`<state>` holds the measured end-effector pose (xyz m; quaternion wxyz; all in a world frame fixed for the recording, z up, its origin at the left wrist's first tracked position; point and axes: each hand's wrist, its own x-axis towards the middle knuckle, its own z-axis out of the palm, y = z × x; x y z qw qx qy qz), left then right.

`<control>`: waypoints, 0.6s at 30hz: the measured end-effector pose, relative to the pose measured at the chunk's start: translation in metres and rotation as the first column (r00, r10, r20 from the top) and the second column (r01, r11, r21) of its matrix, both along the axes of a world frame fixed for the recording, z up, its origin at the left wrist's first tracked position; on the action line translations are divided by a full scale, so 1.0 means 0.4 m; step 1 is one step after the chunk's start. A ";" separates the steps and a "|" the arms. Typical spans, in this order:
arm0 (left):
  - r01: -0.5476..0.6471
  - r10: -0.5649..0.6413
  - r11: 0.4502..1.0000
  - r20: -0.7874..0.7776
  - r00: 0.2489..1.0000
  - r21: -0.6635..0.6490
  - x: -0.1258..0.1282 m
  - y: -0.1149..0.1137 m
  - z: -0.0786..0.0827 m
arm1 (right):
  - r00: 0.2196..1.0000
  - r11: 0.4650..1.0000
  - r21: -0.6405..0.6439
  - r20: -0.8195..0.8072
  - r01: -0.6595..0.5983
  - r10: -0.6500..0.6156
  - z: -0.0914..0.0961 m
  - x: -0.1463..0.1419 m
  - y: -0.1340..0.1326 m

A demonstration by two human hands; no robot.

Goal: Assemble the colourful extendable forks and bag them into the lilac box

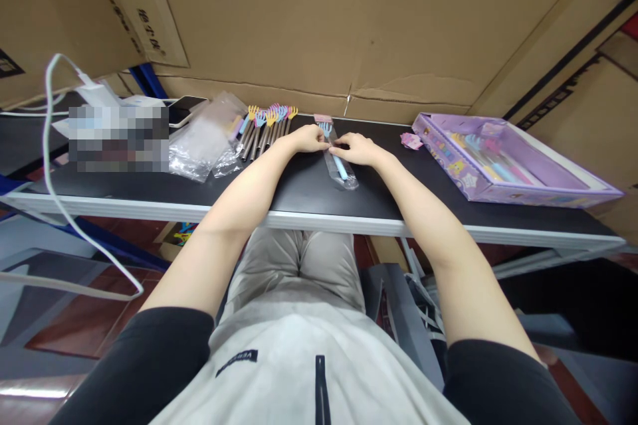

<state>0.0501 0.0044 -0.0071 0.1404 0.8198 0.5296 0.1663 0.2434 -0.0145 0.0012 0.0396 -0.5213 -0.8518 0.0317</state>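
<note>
A light-blue back scratcher point(339, 167) with a small claw-shaped head lies in a clear plastic bag point(351, 180) on the black tabletop in front of me. My left hand point(310, 138) has its fingers pinched at the left edge of this bag, near the claw. From the other side my right hand point(359, 149) pinches the bag at about its middle, the fingertips of both hands almost touching. Left of my hands, several back scratchers point(264, 133) with yellow, blue, pink and purple claws and dark metal rods lie side by side.
Empty clear bags point(209, 139) lie in a heap on the left, by a phone point(185, 110) and a white cable point(47, 139). At right stands a purple display box point(528, 196) holding more back scratchers; pink cards point(411, 141) lie beside it. Cardboard point(319, 26) walls the table's back.
</note>
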 end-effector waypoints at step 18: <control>0.014 0.000 0.998 -0.198 0.980 0.068 0.011 -0.006 -0.001 | 0.987 0.988 0.029 -0.046 0.155 -0.153 0.008 0.021 0.006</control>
